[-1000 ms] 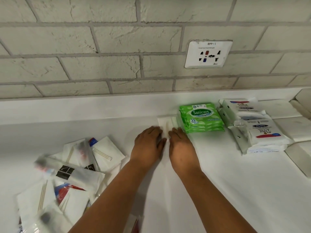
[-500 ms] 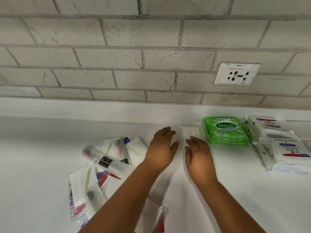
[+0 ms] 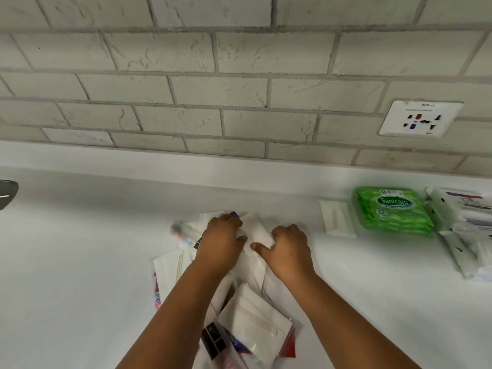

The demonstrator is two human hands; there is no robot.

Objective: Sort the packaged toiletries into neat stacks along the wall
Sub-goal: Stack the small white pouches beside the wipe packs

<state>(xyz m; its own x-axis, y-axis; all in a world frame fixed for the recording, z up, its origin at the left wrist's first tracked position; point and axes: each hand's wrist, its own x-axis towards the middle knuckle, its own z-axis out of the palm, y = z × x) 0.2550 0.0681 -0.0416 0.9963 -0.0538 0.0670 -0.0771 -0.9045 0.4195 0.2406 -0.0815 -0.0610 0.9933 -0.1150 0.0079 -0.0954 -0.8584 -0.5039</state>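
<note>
A loose pile of small white and clear toiletry packets (image 3: 250, 323) lies on the white counter, under and in front of my arms. My left hand (image 3: 221, 241) and my right hand (image 3: 288, 249) both rest on a small white packet (image 3: 257, 234) at the far end of the pile, fingers curled onto its edges. By the wall to the right lies a flat white packet stack (image 3: 336, 218), then a stack of green Sanicare wipes packs (image 3: 392, 211), then white Dove packs (image 3: 463, 230).
The brick wall carries a white socket plate (image 3: 420, 118) at the right. A white ledge (image 3: 159, 166) runs along the foot of the wall. A dark grey object (image 3: 6, 193) pokes in at the left edge.
Both hands have left the flat white packet stack beside the green wipes and moved left onto the loose pile. The view has shifted left too.
</note>
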